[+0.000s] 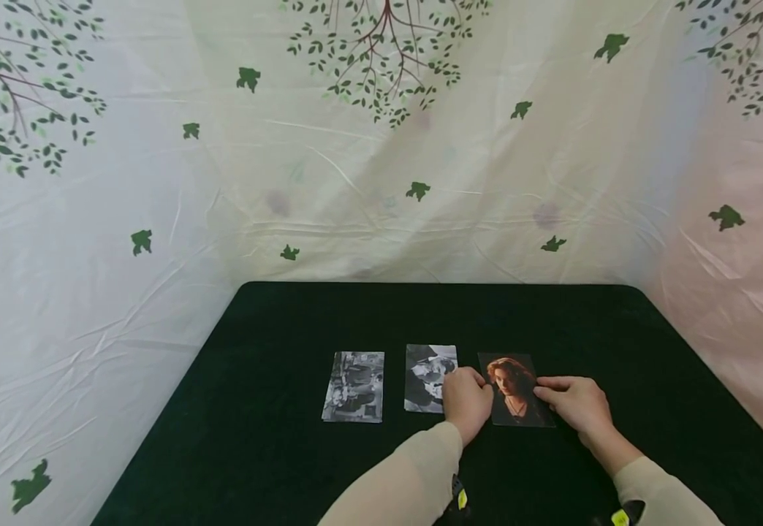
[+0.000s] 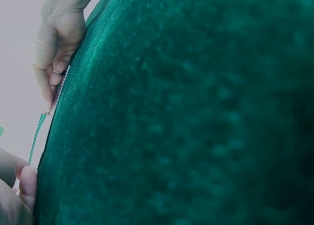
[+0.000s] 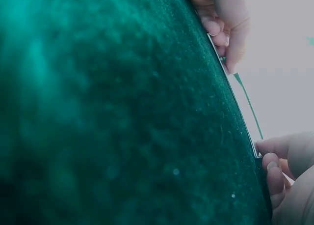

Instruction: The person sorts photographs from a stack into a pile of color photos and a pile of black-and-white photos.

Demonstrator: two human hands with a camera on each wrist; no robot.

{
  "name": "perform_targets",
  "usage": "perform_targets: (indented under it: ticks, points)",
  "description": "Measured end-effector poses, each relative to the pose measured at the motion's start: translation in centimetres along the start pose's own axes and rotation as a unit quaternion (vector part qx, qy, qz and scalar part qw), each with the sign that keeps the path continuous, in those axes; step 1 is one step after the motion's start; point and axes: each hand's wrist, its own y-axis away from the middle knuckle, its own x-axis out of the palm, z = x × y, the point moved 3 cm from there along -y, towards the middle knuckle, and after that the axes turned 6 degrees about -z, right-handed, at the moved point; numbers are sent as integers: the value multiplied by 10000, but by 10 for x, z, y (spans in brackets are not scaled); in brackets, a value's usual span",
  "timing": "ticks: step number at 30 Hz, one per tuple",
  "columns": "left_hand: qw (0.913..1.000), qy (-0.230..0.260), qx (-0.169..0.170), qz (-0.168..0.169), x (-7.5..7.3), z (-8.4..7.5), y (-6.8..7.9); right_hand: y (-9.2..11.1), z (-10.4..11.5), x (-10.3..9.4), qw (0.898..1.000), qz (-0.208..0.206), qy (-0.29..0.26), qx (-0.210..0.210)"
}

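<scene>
A dark colour photo print (image 1: 511,391) with a reddish-haired portrait lies upright to view on the right of a row of three. My left hand (image 1: 468,402) pinches its left edge with the fingers curled. At its right edge my right hand (image 1: 577,403) pinches it between thumb and fingers. In the right wrist view, the print appears edge-on as a thin line, with the right hand (image 3: 294,173) at its near end and the left hand (image 3: 228,18) at the far end. A black-and-white photo (image 1: 429,376) sits just left, partly covered by the left hand.
Another black-and-white photo (image 1: 354,387) lies at the left end of the row. Dark green cloth (image 1: 276,329) covers the table. Behind and beside it hangs a pale curtain (image 1: 355,161) printed with leaves and branches.
</scene>
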Motion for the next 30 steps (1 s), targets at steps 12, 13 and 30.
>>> perform_targets:
  ticks: [12,13,30]
  points:
    - [9999,-18,132,-28,-3,0,0,0,4,2,9999,-39,106,-39]
    - [9999,-23,135,-18,-3,0,0,0,4,1,9999,-36,106,-39]
    - [9962,379,71,778,-35,-15,9,0,4,-4,9997,149,-178,-25]
